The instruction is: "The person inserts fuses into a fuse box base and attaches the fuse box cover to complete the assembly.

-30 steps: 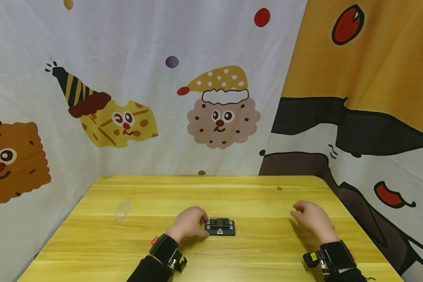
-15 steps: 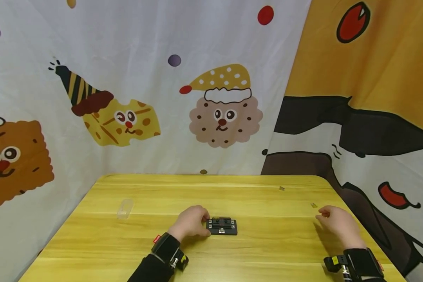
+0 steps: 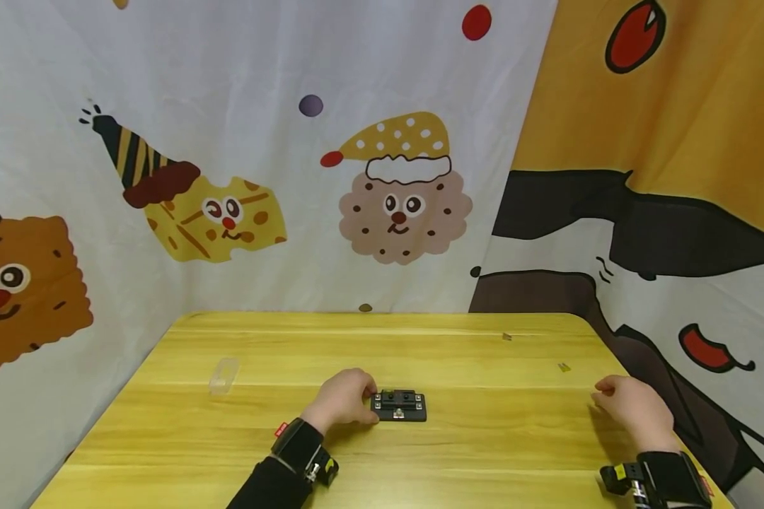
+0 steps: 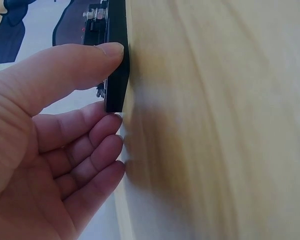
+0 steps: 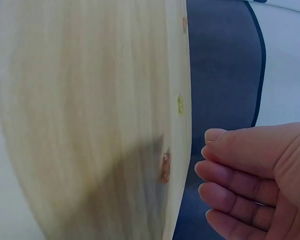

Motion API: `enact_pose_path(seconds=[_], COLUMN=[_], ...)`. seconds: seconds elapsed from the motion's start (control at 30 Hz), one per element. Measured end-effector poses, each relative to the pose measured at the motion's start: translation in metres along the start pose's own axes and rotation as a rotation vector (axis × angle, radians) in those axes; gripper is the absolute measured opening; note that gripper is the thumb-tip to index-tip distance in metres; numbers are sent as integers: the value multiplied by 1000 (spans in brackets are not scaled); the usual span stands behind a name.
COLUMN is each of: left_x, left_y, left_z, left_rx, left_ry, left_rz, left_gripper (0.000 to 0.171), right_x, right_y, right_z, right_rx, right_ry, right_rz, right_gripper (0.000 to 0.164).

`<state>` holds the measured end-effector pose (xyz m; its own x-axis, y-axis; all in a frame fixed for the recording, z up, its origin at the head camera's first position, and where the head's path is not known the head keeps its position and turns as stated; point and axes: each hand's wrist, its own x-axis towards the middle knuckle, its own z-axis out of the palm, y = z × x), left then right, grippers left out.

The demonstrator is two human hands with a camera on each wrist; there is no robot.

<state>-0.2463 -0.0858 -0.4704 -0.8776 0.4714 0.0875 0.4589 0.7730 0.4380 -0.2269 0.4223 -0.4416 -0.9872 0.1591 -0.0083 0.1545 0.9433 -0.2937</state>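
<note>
My left hand (image 3: 342,399) holds the left end of a black block with metal screw terminals (image 3: 398,406), which stands on the wooden table. In the left wrist view, the thumb lies along the near edge of the block (image 4: 117,75), and the index finger is at its far side. Over the table's right edge hovers my right hand (image 3: 639,410), fingers loosely bent. Nothing shows between its fingertips in the right wrist view. Close to that hand lies a small copper-coloured piece (image 5: 166,167); a yellowish piece (image 3: 564,367) is a little farther back.
Another small piece (image 3: 506,337) lies near the back edge of the table (image 3: 458,466). On the left is a clear, flat plastic tray (image 3: 223,376). A printed cloth (image 3: 261,85) hangs behind the table and along its right side.
My right hand has moved right, toward the table's edge, uncovering the yellowish piece. The left hand and the black block have stayed in place.
</note>
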Motion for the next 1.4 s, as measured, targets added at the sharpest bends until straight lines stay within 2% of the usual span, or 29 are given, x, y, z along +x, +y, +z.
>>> enact_pose_path(seconds=[0.47,0.83,1.4], left_x=[0,0,-1], left_y=[-3,-1,-2], left_z=[2,1,2], left_rx=[-2,-8,-12], left_ry=[7,8,17], left_rz=[3,12,15], left_gripper=[42,41,42], right_x=[-4,-6,1], right_y=[9,12,14], right_z=[5,13,16], right_rx=[-20,-13,13], right_ry=[-14,-37,-34], right_rz=[55,65,81], right_gripper=[37,28,23])
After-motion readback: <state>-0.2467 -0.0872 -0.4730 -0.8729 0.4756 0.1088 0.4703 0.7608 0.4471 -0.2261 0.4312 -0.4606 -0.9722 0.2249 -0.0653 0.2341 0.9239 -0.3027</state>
